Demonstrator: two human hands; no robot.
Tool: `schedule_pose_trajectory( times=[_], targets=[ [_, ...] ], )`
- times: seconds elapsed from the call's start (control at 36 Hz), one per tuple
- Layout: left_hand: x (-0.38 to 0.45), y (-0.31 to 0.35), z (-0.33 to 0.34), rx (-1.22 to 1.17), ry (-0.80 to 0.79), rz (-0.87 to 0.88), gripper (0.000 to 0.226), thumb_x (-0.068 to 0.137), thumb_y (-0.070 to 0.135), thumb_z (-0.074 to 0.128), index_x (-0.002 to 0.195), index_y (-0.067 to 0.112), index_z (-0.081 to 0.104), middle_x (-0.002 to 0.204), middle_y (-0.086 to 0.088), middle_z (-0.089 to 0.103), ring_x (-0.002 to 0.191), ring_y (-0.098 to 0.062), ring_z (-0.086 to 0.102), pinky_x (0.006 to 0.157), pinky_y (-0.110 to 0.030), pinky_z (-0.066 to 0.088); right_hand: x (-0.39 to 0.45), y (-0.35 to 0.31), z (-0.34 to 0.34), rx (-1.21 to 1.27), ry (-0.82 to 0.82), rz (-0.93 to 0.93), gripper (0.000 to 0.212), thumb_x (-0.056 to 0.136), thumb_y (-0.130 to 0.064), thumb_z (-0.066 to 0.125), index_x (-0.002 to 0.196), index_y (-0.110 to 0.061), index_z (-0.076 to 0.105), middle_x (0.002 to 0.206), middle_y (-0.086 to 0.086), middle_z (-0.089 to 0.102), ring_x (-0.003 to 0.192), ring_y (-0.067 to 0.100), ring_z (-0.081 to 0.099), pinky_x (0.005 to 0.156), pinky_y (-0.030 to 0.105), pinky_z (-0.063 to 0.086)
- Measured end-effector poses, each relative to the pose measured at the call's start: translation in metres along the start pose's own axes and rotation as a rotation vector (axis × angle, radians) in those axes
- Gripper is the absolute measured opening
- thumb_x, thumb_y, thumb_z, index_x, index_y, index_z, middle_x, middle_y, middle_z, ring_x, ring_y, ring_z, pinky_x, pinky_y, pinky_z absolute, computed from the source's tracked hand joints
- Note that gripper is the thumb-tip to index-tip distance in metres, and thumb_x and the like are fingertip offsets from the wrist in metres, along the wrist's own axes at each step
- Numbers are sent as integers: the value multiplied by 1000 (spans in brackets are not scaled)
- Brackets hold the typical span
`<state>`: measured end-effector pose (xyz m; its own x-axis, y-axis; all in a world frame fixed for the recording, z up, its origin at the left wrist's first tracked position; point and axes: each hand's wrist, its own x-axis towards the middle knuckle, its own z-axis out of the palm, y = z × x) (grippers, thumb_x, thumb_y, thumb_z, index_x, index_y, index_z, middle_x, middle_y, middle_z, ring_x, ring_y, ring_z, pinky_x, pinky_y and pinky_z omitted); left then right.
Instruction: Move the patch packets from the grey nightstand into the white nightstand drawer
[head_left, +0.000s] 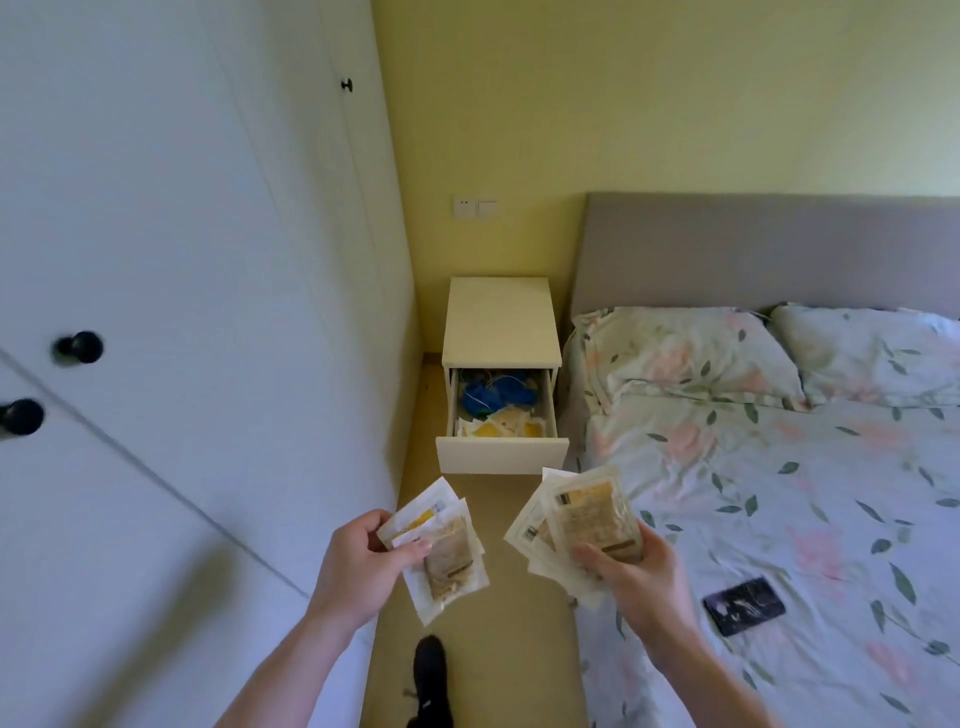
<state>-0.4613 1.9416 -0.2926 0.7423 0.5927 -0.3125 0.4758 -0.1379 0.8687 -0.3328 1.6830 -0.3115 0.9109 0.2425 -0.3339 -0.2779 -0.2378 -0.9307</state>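
My left hand (363, 564) grips a fan of pale patch packets (447, 556) with yellow and tan panels. My right hand (631, 569) holds a second stack of patch packets (582, 514). Both bundles hang in the narrow aisle, short of the white nightstand (501, 317). Its top drawer (501, 454) stands pulled out toward me. Inside it lie more pale and yellow packets (501, 428) at the front and blue items (493, 397) behind them. The grey nightstand is out of view.
White wardrobe doors (156, 312) with black knobs line the left side. A bed (805, 493) with floral bedding and a grey headboard fills the right; a black phone (743, 605) lies on it. My dark shoe (430, 670) is on the beige floor strip.
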Motion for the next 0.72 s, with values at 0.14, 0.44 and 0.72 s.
schedule_pose_trajectory(
  times=[0.14, 0.44, 0.72],
  targets=[
    [91, 12, 7, -54, -57, -27, 10, 84, 20, 81, 89, 19, 73, 79, 6, 74, 75, -11, 67, 61, -20, 50, 57, -16, 15, 31, 75, 43, 29, 76, -9, 88, 102, -16, 77, 87, 1, 80, 80, 19, 78, 73, 43, 64],
    [279, 31, 45, -144, -220, -219, 26, 79, 17, 85, 100, 15, 71, 97, -4, 75, 93, -23, 70, 80, -36, 56, 166, -57, 23, 88, 320, 81, 25, 76, -6, 87, 93, -18, 75, 81, 1, 78, 69, 14, 71, 49, 19, 51],
    [391, 52, 94, -36, -235, -260, 21, 79, 15, 84, 97, 15, 72, 92, -2, 76, 87, -21, 72, 72, -32, 56, 283, -72, 12, 91, 321, 206, 27, 77, -8, 87, 100, -13, 75, 87, 5, 79, 83, 21, 73, 61, 22, 53]
  ],
)
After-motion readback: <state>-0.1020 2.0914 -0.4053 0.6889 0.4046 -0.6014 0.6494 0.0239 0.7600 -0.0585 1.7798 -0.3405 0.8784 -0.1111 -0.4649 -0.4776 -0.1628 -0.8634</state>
